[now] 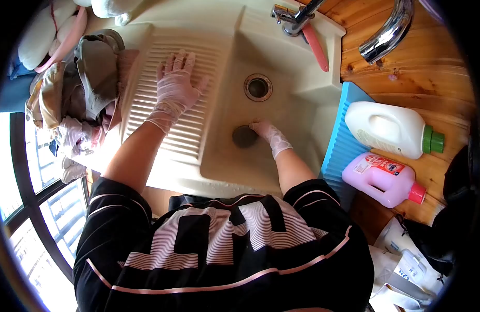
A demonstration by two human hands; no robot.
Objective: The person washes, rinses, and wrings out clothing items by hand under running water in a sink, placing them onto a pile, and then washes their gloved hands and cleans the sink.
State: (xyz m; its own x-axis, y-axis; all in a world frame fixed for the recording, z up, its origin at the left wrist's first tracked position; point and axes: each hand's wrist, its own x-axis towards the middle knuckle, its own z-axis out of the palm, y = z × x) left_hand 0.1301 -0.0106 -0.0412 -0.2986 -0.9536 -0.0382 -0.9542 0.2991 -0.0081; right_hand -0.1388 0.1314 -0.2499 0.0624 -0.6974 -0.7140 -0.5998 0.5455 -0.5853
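My left hand (177, 92), in a thin translucent glove, lies flat with its fingers spread on the ridged washboard (193, 132) built into the sink. Down in the basin (287, 117), my right hand (271, 136), gloved the same way, pinches the right edge of a dark, round sink plug (243, 137). Some of its fingers are hidden from above. Farther back in the basin is the uncovered drain hole (258, 87) with a metal rim, apart from the plug.
Crumpled clothes (94, 73) are piled left of the washboard. A chrome faucet (292, 26) with a red strip (316, 49) stands at the back. On the right are a blue washboard (338, 135), a white jug (385, 129) and a pink bottle (383, 178).
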